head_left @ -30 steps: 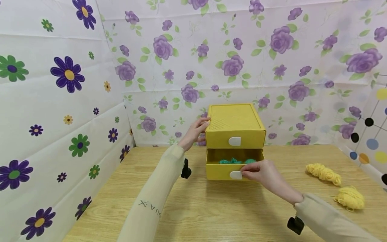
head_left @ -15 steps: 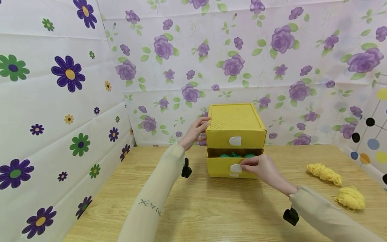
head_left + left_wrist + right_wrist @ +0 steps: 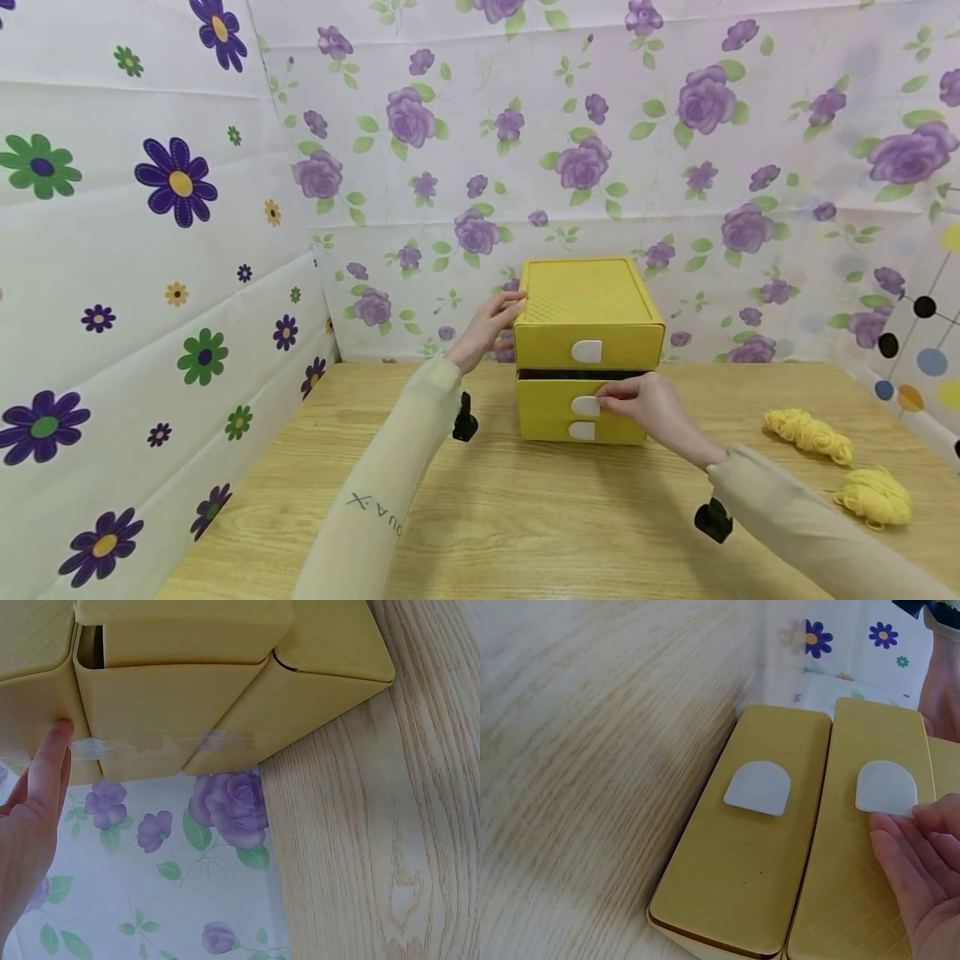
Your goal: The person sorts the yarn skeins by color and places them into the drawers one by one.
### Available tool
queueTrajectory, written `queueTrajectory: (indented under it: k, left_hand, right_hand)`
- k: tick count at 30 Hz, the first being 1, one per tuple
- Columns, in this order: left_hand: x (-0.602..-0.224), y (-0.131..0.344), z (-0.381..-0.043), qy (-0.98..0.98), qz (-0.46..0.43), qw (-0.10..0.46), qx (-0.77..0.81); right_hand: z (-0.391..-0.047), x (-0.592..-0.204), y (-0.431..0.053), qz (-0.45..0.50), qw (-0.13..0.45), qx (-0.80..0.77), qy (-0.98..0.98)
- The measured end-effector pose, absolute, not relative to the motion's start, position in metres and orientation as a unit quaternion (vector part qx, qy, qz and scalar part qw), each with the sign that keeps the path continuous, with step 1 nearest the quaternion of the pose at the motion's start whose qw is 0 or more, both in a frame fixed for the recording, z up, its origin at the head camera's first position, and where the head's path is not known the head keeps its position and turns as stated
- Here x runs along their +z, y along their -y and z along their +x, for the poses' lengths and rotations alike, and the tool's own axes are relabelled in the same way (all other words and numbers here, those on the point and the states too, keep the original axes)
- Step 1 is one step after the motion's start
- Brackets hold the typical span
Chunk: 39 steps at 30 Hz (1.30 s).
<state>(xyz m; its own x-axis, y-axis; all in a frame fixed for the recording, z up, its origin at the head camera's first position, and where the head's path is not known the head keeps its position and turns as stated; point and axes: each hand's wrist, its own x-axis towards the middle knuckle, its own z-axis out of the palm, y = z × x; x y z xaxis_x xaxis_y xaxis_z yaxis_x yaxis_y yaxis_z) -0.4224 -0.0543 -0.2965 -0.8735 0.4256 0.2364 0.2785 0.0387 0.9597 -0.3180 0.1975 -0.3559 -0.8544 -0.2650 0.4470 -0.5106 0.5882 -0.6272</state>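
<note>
A yellow three-tier drawer unit (image 3: pixel 585 292) stands on the wooden table near the back wall. Its middle drawer (image 3: pixel 547 404) sticks out a little, with a narrow dark gap above its front. My right hand (image 3: pixel 656 410) pinches that drawer's white handle (image 3: pixel 885 787) by its edge, thumb on one side and fingers on the other. Along the unit's left side, my left hand (image 3: pixel 483 332) rests with its fingers extended, one fingertip touching the yellow wall in the left wrist view. The top drawer (image 3: pixel 547 346) and the bottom drawer (image 3: pixel 742 847) sit flush.
Two bundles of yellow yarn lie on the table at the right: a long twisted skein (image 3: pixel 808 435) and a rounder ball (image 3: pixel 873 497). Flower-printed sheets hang behind and at the left. Clear tape (image 3: pixel 135 746) runs across the unit's side.
The middle drawer has slid inward under my right hand, hiding the teal yarn inside and revealing the bottom drawer's handle. My left hand stays at the unit's side.
</note>
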Motion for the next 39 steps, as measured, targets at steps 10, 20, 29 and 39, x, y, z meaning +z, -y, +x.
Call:
queueTrajectory:
  k: [10, 20, 29, 39]
  left_hand:
    - [-0.296, 0.053, -0.423, -0.721, 0.243, 0.053, 0.647]
    - [-0.297, 0.052, -0.422, -0.720, 0.245, 0.051, 0.647]
    - [-0.298, 0.052, -0.423, -0.719, 0.245, 0.052, 0.649]
    - [-0.298, 0.054, -0.422, -0.721, 0.244, 0.048, 0.646]
  right_hand:
    - [-0.329, -0.355, -0.197, 0.204, 0.170, 0.390, 0.882]
    - [-0.333, -0.355, -0.198, 0.195, 0.165, 0.388, 0.886]
    - [-0.334, -0.360, -0.201, 0.188, 0.140, 0.420, 0.877]
    - [-0.327, -0.372, -0.204, 0.154, 0.085, 0.532, 0.828]
